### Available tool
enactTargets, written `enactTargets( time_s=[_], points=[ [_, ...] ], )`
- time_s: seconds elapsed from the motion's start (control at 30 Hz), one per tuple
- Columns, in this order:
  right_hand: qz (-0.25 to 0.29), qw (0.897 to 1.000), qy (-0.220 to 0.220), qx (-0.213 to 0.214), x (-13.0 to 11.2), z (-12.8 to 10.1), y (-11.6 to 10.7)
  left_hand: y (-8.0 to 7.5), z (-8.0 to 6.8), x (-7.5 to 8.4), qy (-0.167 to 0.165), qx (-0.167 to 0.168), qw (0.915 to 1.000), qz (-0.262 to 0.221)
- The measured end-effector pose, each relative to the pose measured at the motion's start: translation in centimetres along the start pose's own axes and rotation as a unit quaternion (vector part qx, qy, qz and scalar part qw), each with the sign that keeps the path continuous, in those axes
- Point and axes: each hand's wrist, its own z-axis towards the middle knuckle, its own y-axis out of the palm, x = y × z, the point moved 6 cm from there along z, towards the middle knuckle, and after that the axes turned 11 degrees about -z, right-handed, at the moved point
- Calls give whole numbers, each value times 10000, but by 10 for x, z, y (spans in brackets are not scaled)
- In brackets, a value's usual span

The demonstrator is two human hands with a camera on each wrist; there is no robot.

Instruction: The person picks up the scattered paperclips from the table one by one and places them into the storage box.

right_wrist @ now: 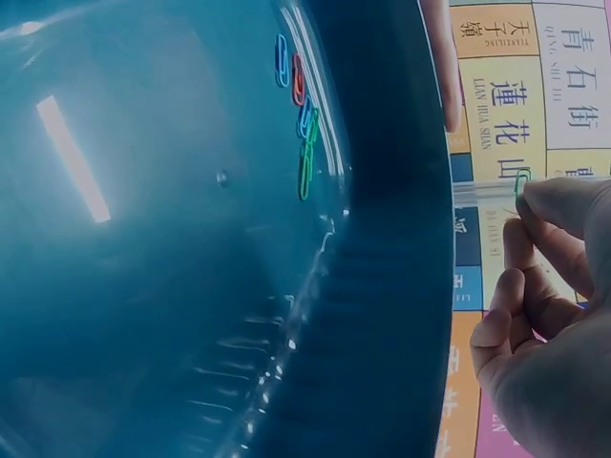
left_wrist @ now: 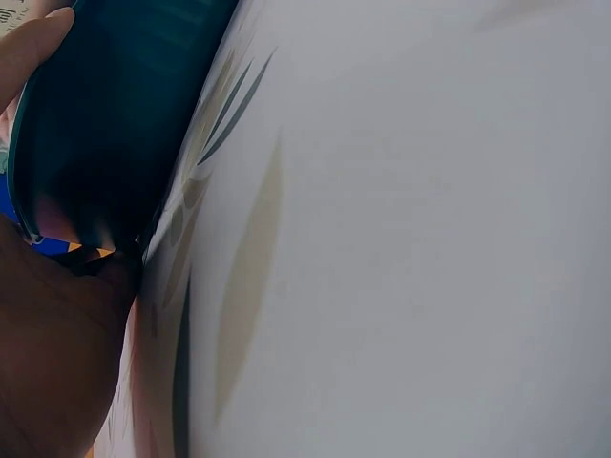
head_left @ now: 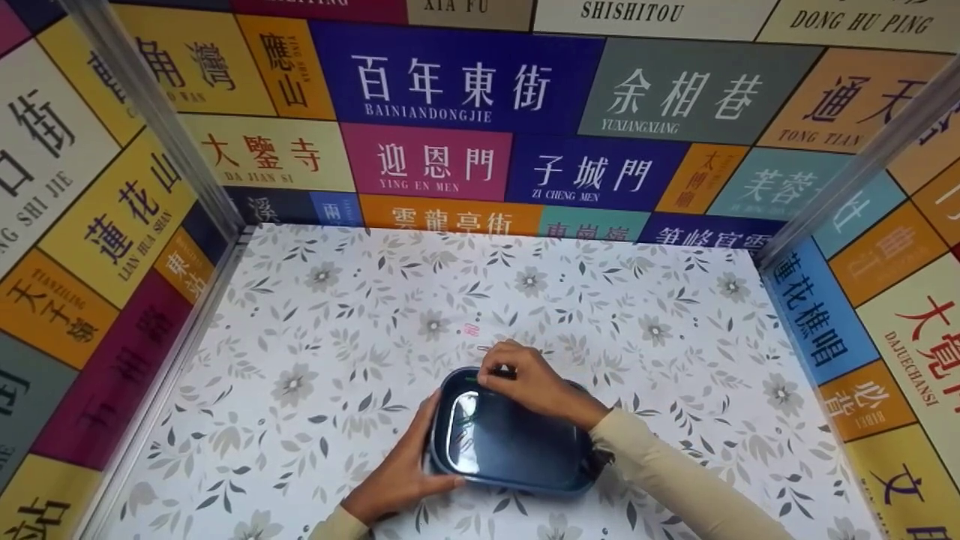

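1. I see a dark blue tray point(head_left: 517, 442) in the lower centre of the head view: rectangular, rounded corners, raised rim, glossy inside with a window-like reflection near its left end. It sits on the floral tablecloth point(head_left: 337, 315).
2. In the right wrist view the tray point(right_wrist: 191, 286) fills the left two thirds of the frame, teal-blue and shiny, with a bright streak of reflected light at upper left.
3. Contents: a small cluster of paper clips point(right_wrist: 298, 105) lies against the inner wall in the upper middle of that view. I make out blue, red and green ones, touching or overlapping. No exact count from here.
4. Right hand point(head_left: 525, 379) is over the tray's far rim in the head view. In the right wrist view its fingers point(right_wrist: 549, 267) are curled and the fingertips pinch a green paper clip point(right_wrist: 520, 181) at right centre of frame, held above the rim, apart from the cluster.
5. Left hand point(head_left: 401, 472) is at the tray's near-left end, lower centre of the head view: thumb along the front edge, fingers curved round the left side, gripping it. The left wrist view shows the tray wall point(left_wrist: 105, 124) upper left with a fingertip point(left_wrist: 33, 43) against it; the rest is blurred cloth.
6. Panels with colourful street-name signs point(head_left: 450, 82) wall the table on three sides.
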Motion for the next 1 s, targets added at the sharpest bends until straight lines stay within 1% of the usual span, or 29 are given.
enactTargets(
  time_s=[0.17, 0.27, 0.43, 0.63, 0.8, 1.0],
  points=[
    [153, 9995, 198, -194, 1, -1, 7, 0, 1, 1, -41, 0, 10000, -23],
    [183, 9993, 232, -222, 1, -2, 8, 1, 0, 1, -70, 3, 10000, -18],
    [133, 9998, 0, -141, 0, -3, 10, 1, 0, 1, -7, 22, 10000, -52],
    [77, 9993, -210, -288, 0, -4, 16, 1, 0, 0, -30, -9, 9999, -127],
    [37, 9984, -404, -406, -2, -4, 21, 0, 0, 0, -33, -4, 10000, -90],
    [14, 9974, -583, -427, -7, -4, 26, 1, 0, 1, 56, 14, 10000, -33]
  ],
)
